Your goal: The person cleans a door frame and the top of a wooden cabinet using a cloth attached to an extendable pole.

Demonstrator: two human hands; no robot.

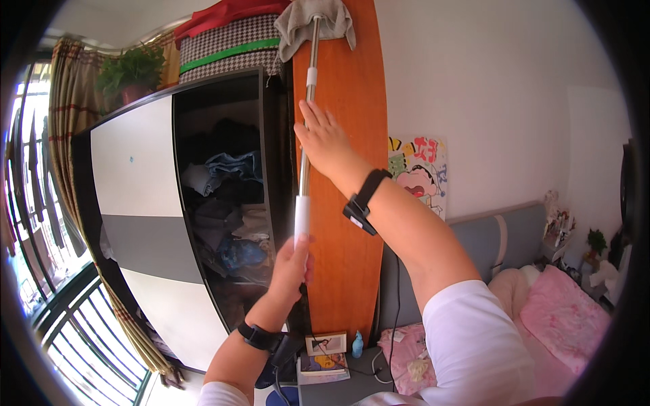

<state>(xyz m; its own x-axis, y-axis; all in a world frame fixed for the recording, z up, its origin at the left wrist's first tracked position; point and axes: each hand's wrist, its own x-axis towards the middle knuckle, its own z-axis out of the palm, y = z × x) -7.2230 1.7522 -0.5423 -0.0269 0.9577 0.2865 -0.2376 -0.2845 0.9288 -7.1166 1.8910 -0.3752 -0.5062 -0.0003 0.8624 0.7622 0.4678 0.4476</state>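
Observation:
My left hand [293,264] is closed around the white grip of a metal telescopic pole [303,177]. Higher up, my right hand [322,134] rests against the pole with its fingers extended; whether the thumb side wraps it is hard to tell. At the pole's upper end a grey cloth [332,23] is draped over the head, which it hides. The cloth lies against the top of a tall orange-brown wooden panel [345,203]. Both wrists wear black straps with small devices.
Left stands a wardrobe [134,157] with clothes [233,167] in its open section. A potted plant [132,76] and a houndstooth storage box [228,48] sit on top. Below are a picture frame [326,344], books [322,364] and a blue bottle [357,345]. A bed with a pink pillow [561,314] is right.

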